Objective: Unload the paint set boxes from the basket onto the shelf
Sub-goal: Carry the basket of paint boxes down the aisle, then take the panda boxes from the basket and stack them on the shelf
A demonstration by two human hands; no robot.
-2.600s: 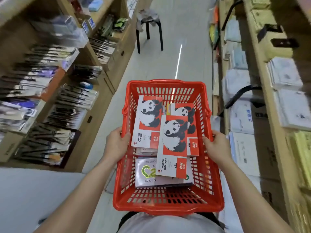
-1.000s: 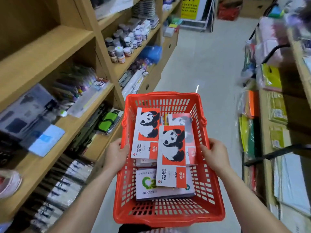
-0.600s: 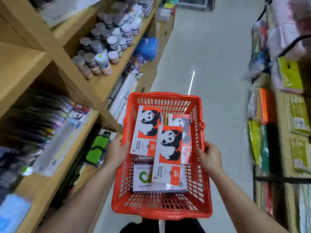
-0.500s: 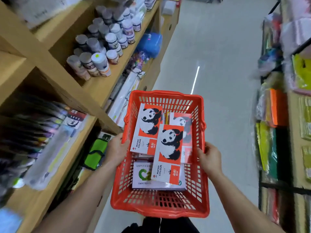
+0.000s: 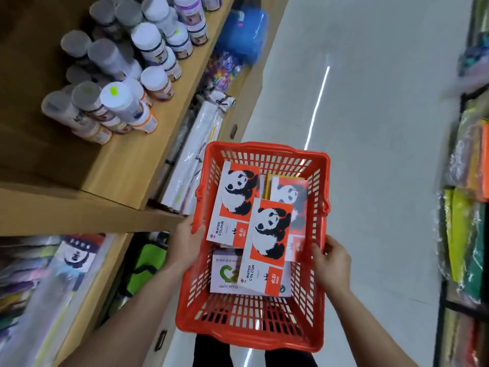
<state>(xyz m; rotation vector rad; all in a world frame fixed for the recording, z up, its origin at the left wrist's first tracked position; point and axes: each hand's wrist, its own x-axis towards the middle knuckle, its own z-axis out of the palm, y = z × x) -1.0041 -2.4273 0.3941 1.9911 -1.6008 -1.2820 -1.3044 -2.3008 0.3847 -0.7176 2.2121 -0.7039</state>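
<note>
I carry a red plastic basket (image 5: 254,332) in front of me in a shop aisle. My left hand (image 5: 185,242) grips its left rim and my right hand (image 5: 330,263) grips its right rim. Inside lie several flat paint set boxes: one panda box (image 5: 234,200) at the upper left, a second panda box (image 5: 267,245) on top in the middle, a third panda box (image 5: 289,194) partly covered behind it, and a white box with a green logo (image 5: 225,274) underneath. A wooden shelf (image 5: 127,168) stands on my left.
The left shelf holds several white-lidded paint jars (image 5: 124,96), rolled paper (image 5: 190,160) below, a green pouch (image 5: 144,268) and blurred packets lower left. Racks of coloured packets (image 5: 465,234) line the right side. Pale floor (image 5: 370,128) runs ahead between them.
I have walked on along the aisle with the basket, and the jar shelf on the left is now closer. Both hands stay on the rims and the boxes have not shifted.
</note>
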